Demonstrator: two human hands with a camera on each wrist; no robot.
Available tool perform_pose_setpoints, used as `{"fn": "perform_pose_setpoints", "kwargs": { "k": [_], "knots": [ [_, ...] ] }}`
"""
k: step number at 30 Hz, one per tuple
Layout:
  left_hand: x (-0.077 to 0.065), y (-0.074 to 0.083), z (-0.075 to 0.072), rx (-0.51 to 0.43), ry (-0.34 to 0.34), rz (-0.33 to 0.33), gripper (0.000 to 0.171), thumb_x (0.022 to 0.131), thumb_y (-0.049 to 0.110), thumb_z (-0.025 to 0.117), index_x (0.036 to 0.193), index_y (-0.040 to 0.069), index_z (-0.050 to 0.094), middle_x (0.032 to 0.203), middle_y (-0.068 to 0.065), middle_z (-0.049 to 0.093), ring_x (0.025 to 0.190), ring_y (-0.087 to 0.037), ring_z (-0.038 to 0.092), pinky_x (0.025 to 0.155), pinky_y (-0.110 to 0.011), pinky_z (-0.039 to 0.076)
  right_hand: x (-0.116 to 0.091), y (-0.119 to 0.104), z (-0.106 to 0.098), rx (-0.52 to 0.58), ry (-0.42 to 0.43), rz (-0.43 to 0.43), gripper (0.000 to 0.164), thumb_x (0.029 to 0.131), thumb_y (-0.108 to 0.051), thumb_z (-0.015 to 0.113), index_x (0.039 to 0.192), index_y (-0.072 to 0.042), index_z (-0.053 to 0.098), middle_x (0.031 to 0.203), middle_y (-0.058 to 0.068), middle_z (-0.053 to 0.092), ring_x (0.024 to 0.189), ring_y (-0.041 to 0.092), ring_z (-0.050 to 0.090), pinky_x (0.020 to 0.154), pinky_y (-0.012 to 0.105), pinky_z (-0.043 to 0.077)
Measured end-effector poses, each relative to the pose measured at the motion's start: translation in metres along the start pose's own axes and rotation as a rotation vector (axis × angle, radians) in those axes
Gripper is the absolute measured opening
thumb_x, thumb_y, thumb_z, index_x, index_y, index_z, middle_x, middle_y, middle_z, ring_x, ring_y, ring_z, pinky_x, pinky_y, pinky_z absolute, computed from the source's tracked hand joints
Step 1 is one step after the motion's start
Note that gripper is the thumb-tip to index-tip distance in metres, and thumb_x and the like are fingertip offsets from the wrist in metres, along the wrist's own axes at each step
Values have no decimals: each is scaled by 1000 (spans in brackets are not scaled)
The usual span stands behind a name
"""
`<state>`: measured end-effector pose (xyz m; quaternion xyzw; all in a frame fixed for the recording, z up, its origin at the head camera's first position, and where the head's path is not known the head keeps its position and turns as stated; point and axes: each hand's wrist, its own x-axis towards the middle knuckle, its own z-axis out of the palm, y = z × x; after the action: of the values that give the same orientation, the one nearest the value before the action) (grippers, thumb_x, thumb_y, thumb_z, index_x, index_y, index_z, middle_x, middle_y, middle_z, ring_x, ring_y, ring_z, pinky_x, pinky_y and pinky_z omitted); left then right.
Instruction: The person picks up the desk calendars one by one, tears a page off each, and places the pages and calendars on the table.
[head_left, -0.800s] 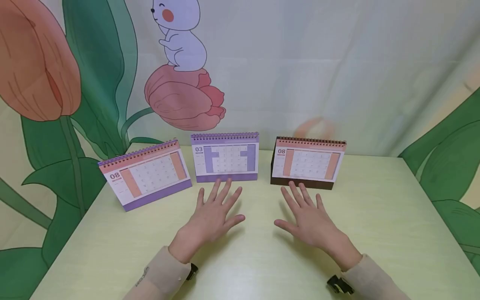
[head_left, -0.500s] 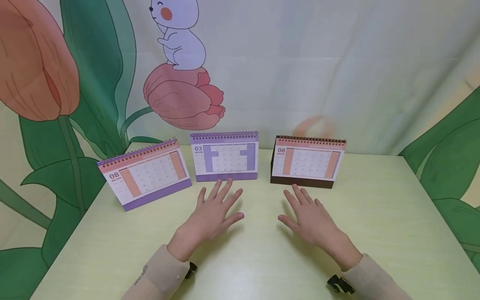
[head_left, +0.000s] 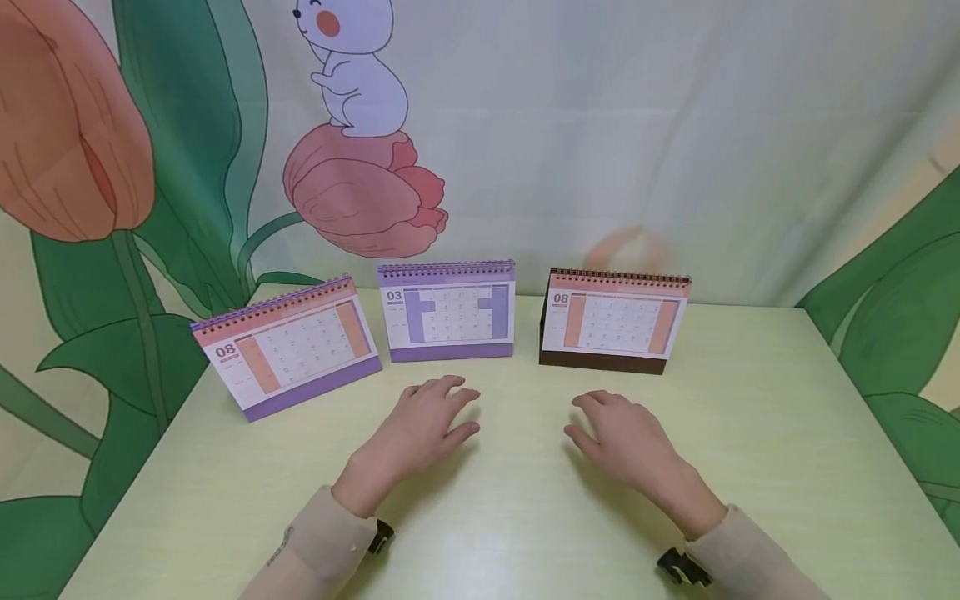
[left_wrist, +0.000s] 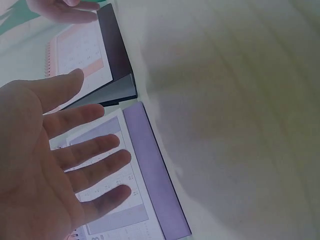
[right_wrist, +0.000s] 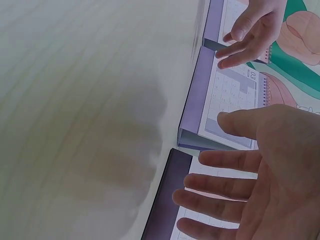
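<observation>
Three spiral-bound desk calendars stand in a row along the back of the table. At left, angled, is a pink-and-purple calendar (head_left: 300,346) marked 08. The middle one, a purple calendar (head_left: 453,312), reads 03. A pink calendar with a dark base (head_left: 615,321), also marked 08, stands at right. My left hand (head_left: 416,429) hovers in front of the purple calendar, palm down, holding nothing. Before the dark-based calendar, my right hand (head_left: 630,437) is likewise bare, its fingers relaxed. Both wrist views show the fingers apart and overlapping the calendars behind.
The pale table (head_left: 517,517) reaches back to a curtain (head_left: 600,125) printed with tulips and a white animal. Black wrist devices (head_left: 682,568) sit under the sleeve cuffs. The hands cast shadows on the tabletop.
Both hands have drawn back a little from the calendars, and their spread fingers have relaxed and bent slightly. The calendars stand as before; the head view has shifted slightly.
</observation>
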<state>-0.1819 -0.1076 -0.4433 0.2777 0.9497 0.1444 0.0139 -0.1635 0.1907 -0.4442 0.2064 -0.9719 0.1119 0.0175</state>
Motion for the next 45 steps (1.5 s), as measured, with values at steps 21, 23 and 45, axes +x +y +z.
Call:
{"fn": "perform_pose_setpoints", "kwargs": {
  "k": [21,23,45],
  "knots": [
    [39,-4,4,-255,4,87,31,102,23,66,126,3,67,126,-9,64,119,-28,61,106,-42,46,-3,8,-1,15,-25,37,39,101,-33,66,124,-1,68,119,16,71,109,35,67,85,50,58],
    [45,-5,7,-268,9,100,31,102,22,66,126,3,67,124,-9,65,118,-27,61,105,-42,46,-3,8,-1,15,-22,44,39,101,-33,67,124,-2,69,118,16,71,108,34,68,83,50,58],
    [104,-6,24,-532,0,108,38,102,10,61,137,-5,57,128,-20,64,113,-31,64,101,-42,50,-7,11,4,45,-42,74,35,100,-32,67,121,-4,69,115,14,72,105,33,69,82,49,58]
  ]
}}
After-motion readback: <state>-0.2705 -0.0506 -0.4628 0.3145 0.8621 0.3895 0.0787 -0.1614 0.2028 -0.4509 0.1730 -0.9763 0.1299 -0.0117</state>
